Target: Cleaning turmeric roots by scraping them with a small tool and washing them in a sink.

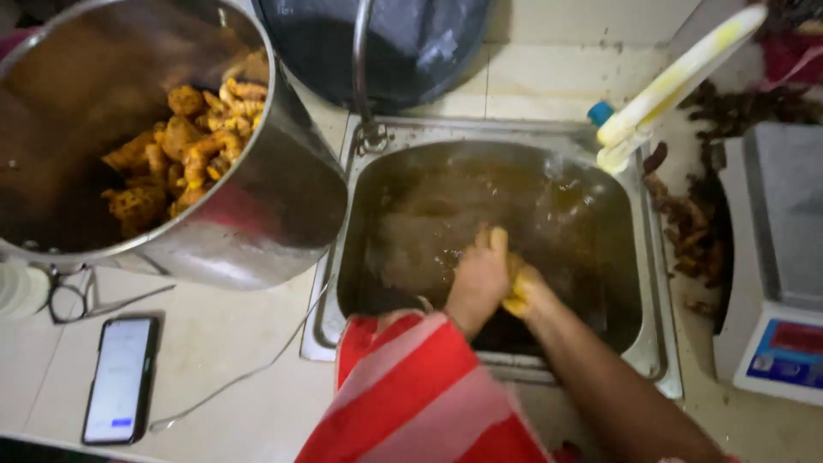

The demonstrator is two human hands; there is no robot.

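Both my hands are down in a steel sink [660,360] filled with brown murky water [463,206]. My left hand [480,274], in a red and pink striped sleeve, is curled against my right hand [525,290], and a yellow-orange root piece [514,266] shows between them. The fingertips are under the water and partly hidden. A big steel pot [266,214] tilts at the sink's left, holding several orange-yellow root pieces [189,146].
A smartphone [120,377] with a lit screen and a cable lies on the counter at the lower left, scissors [73,300] beside it. A digital scale [784,283] stands right of the sink. Dark scraps [686,223] lie along the right rim. A yellow-stained white handle [677,81] sticks over the sink.
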